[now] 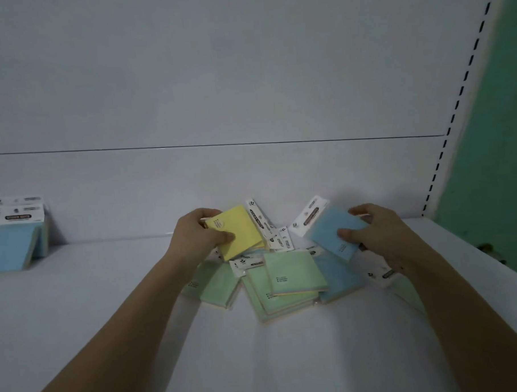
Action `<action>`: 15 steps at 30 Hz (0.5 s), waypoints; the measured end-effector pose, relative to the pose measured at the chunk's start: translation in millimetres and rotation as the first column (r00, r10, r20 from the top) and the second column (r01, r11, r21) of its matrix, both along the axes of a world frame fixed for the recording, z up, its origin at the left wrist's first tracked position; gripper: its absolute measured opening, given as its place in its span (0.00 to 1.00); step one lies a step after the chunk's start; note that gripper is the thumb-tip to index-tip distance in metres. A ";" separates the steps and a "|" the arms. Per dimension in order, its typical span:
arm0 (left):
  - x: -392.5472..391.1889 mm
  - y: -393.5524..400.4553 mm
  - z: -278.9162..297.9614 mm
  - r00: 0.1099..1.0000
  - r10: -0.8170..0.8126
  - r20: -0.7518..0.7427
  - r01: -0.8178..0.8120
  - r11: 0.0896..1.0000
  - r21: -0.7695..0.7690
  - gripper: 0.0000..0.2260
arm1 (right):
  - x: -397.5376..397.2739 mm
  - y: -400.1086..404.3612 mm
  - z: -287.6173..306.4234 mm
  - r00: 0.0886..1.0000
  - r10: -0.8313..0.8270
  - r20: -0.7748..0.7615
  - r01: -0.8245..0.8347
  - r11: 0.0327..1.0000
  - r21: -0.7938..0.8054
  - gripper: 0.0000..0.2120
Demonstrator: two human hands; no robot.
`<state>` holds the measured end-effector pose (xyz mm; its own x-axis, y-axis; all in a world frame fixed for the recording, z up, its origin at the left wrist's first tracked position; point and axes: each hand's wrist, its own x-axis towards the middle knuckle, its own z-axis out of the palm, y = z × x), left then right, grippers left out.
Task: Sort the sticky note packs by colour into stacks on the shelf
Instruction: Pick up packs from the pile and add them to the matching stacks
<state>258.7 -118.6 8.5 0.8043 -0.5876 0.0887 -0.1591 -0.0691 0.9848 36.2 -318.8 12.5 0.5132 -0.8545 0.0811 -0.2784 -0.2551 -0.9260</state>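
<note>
Two hands are busy over a loose heap of packs on the white shelf [78,307]. The left hand [198,235] grips a yellow pack [239,230], thumb on its face, fingers curled over the far edge, lifted above the heap. The right hand [377,235] pinches a blue pack [336,232] the same way, tilted, its white header card pointing far-left. Beneath them lie green packs [293,273] overlapping one another, another blue one [338,276] just right of them (partly covered). Far to the left, well apart, blue packs [13,245] lean against the back wall [246,77].
</note>
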 end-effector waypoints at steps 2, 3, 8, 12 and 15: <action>-1.1 0.2 3.7 0.999 -0.018 -0.031 0.017 0.999 -0.027 0.14 | 0.5 0.4 2.7 0.993 -0.002 0.116 -0.002 0.999 0.035 0.17; -1.7 0.2 5.2 0.999 -0.026 -0.038 0.025 0.999 -0.035 0.13 | 0.1 0.9 4.8 0.983 -0.009 0.184 -0.008 0.996 0.089 0.15; -4.4 2.2 10.6 0.994 -0.055 -0.095 0.045 0.994 -0.101 0.13 | 2.6 3.6 9.5 0.945 -0.035 0.325 -0.035 0.978 0.207 0.08; -6.3 5.2 14.6 0.980 -0.124 -0.153 0.094 0.978 -0.186 0.08 | 5.7 6.8 7.9 0.932 -0.033 0.361 -0.033 0.984 0.175 0.07; -6.9 5.0 13.9 0.973 -0.140 -0.185 0.091 0.963 -0.253 0.05 | 7.0 7.5 4.6 0.923 0.021 0.383 -0.088 0.984 0.157 0.06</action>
<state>251.8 -113.6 22.4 0.7478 -0.6586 0.0836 0.0497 0.1812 0.9822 43.2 -311.4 17.2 0.5186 -0.8440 0.1366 0.1114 -0.0917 -0.9895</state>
